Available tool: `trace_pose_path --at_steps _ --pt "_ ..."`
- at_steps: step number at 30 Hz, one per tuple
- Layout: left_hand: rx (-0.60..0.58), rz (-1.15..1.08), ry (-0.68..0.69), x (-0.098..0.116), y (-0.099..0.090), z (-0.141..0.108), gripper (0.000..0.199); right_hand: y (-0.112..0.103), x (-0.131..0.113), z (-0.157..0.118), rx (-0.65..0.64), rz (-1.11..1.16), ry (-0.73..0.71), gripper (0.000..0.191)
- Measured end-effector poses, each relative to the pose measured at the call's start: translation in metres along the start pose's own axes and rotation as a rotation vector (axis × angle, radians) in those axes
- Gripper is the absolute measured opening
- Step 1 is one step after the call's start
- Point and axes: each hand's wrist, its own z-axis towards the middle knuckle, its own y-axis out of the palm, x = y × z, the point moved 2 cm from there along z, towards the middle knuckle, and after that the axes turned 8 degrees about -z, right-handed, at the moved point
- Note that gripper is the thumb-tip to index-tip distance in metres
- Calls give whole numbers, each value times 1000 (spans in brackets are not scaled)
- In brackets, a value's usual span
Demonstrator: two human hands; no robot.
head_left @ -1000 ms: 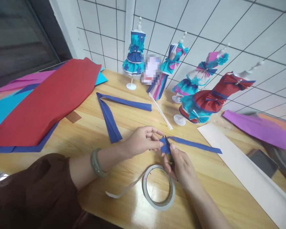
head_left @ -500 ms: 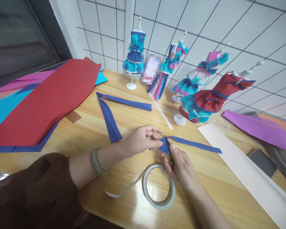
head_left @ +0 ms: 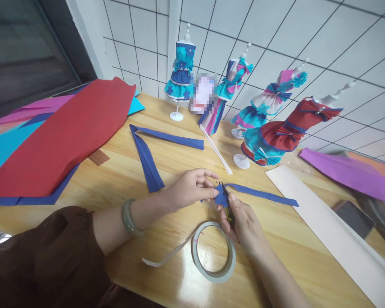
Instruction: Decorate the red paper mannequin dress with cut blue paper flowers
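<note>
Between thumb and fingers, my left hand [head_left: 195,186] pinches a small piece of blue crepe paper [head_left: 220,197] with a scalloped, flower-like edge. My right hand [head_left: 242,218] is closed around dark scissors [head_left: 230,211] with a bit of yellow on them, and their blades lie against the blue piece. Most of the handles are hidden by my fingers. A roll of double-sided tape [head_left: 197,256] lies flat just below my right hand, its loose end trailing left. Behind the hands a narrow blue strip [head_left: 263,191] stretches to the right.
A folded blue strip [head_left: 147,164] and a thin white strip [head_left: 216,149] lie farther back. Several dress forms in paper dresses [head_left: 285,132] stand along the tiled wall. Red paper [head_left: 64,137] tops a stack at left. White paper [head_left: 333,231] and a phone [head_left: 354,219] are at right.
</note>
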Motion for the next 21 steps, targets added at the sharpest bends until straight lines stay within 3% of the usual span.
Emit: trace_pose_path --at_steps 8,13,18,21 --pt "24 -36 -84 1 4 -3 37 0 -3 -1 37 5 5 47" --pt "-25 -104 -97 -4 10 -4 33 1 -3 0 57 78 27 48" --pt "118 -155 -101 -11 9 -5 42 3 -4 -1 98 103 15 49" --pt "75 -166 -107 -12 12 -5 36 4 -5 -1 81 96 9 57"
